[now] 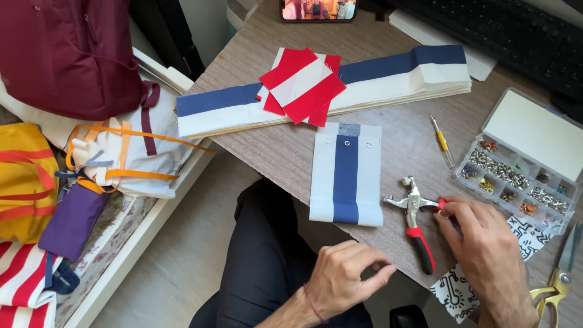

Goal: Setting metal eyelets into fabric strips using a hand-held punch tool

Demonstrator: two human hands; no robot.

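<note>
Nearest, the left hand (346, 276) hovers off the table's (291, 158) edge, fingers curled with thumb meeting fingertips; what it pinches, if anything, I cannot tell. Just beyond, the right hand (480, 243) grips a red handle of the pliers (415, 215). Farther on lie the striped cloth (346, 176), an open eyelet box (516, 176) and stacked fabric (388, 82).

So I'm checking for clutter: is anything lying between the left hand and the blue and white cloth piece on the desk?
Nothing visible. The left hand hovers off the desk edge, and only bare desk lies between it and the cloth piece. The pliers lie off to the side, under the right hand.
</note>
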